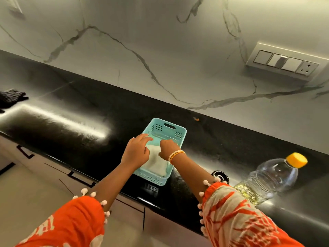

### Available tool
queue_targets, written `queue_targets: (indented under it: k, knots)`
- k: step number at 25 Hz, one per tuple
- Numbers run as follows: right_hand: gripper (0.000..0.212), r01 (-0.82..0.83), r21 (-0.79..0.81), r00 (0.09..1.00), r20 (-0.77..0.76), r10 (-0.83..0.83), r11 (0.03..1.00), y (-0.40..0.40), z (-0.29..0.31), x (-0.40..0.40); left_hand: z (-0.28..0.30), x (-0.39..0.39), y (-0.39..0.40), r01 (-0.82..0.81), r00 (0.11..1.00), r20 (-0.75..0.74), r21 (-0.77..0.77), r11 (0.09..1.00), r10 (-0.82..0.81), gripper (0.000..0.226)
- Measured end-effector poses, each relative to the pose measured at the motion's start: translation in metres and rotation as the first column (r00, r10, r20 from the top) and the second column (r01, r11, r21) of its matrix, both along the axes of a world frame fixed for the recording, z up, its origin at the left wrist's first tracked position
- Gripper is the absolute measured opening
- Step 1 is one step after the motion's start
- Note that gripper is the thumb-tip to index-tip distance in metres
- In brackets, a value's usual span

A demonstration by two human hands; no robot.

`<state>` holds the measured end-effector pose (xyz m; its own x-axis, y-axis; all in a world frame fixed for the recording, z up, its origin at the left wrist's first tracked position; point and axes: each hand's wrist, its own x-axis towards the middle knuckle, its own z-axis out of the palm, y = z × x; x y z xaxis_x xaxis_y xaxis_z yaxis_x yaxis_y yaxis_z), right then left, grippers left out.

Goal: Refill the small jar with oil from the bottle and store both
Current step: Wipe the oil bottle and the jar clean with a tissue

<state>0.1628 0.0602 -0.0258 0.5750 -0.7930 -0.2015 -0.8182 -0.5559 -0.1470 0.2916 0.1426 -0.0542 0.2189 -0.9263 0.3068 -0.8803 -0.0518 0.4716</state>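
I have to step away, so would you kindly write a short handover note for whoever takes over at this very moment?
Left hand: in the basket, fingers spread on the white cloth.
Right hand: closed on the same cloth.
Oil bottle: capped, standing on the counter to the right, with little oil at the bottom.
A dark round item shows behind the right forearm; I cannot identify it.
Done: unclear.
Left: find the jar, refill it, store both.

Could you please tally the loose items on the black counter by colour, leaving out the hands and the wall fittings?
Turquoise: 1, the basket
White: 1, the cloth in the basket
Clear with a yellow cap: 1, the oil bottle
Black: 2, the round object by the right arm and the dark cloth at far left
Total: 5
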Motion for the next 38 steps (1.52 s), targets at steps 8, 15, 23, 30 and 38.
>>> queue_targets:
  k: [8,15,23,30,38]
  knots:
    - [0.025,0.257,0.062,0.951,0.159,-0.264,0.964,-0.013,-0.014,0.016,-0.003,-0.001,-0.001,-0.008,1.0,0.014,0.07,0.998,0.008,0.056]
    - [0.014,0.309,0.119,0.854,0.402,-0.33,0.944,-0.013,0.004,-0.001,-0.001,0.0,0.0,0.001,1.0,-0.012,0.083,0.997,0.0,0.057]
    - [0.005,0.237,0.499,0.394,0.735,-0.552,0.834,0.0,0.014,-0.027,0.016,0.003,-0.011,-0.038,0.919,-0.39,0.054,0.998,0.056,0.047]
    - [0.01,-0.051,0.784,0.193,0.616,-0.764,0.619,-0.001,0.023,-0.032,0.034,-0.001,-0.033,-0.019,0.768,-0.62,0.228,0.974,0.16,0.048]
    - [0.022,-0.217,0.823,0.014,0.541,-0.841,0.525,-0.006,0.015,-0.044,0.04,-0.018,-0.034,0.081,0.313,-0.92,0.275,0.958,0.238,0.057]
